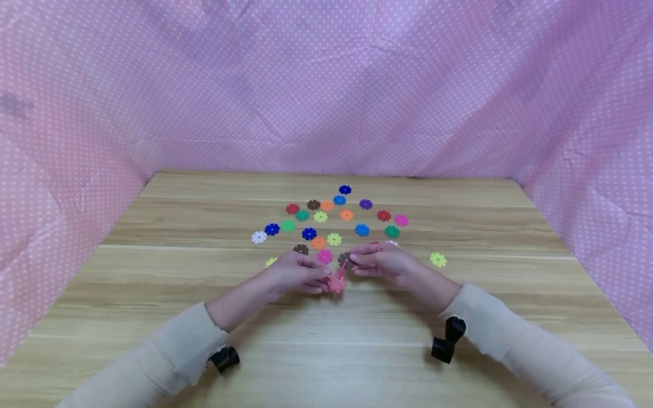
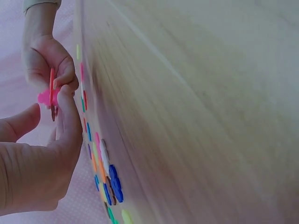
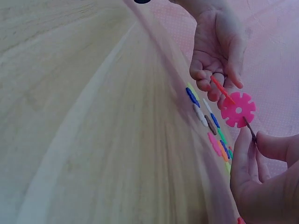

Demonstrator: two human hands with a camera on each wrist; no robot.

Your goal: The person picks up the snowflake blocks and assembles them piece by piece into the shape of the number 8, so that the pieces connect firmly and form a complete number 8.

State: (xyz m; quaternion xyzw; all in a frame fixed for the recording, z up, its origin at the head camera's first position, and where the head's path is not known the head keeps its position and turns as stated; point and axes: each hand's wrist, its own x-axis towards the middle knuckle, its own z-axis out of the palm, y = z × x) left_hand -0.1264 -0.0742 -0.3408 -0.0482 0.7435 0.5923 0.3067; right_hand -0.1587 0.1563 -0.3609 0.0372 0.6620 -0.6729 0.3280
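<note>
While both hands meet just above the near middle of the wooden desk (image 1: 153, 317), a small cluster of slotted plastic discs is held between them. The left hand (image 1: 296, 273) is seen with thumb and fingers (image 2: 65, 116) pinched on a brown disc (image 3: 249, 129) slotted into the edge of a pink disc (image 3: 238, 109), which stands upright between the two hands. The right hand (image 1: 385, 263) is curled, its fingers (image 3: 205, 79) pinched on a thin orange-red disc (image 3: 222, 90) joined to the opposite edge of the pink one. In the head view the cluster appears only as a small pink-and-salmon blur at the fingertips. Just beyond the hands, a loose spread of flat discs (image 1: 334, 218) in blue, green, orange, red, purple, yellow, white and brown is scattered on the desk, with one yellow-green disc (image 1: 437, 259) lying apart to the right. Beige sleeves (image 1: 178, 351) are worn on both arms, and pink dotted fabric (image 1: 326, 85) is hung around the desk on three sides.
</note>
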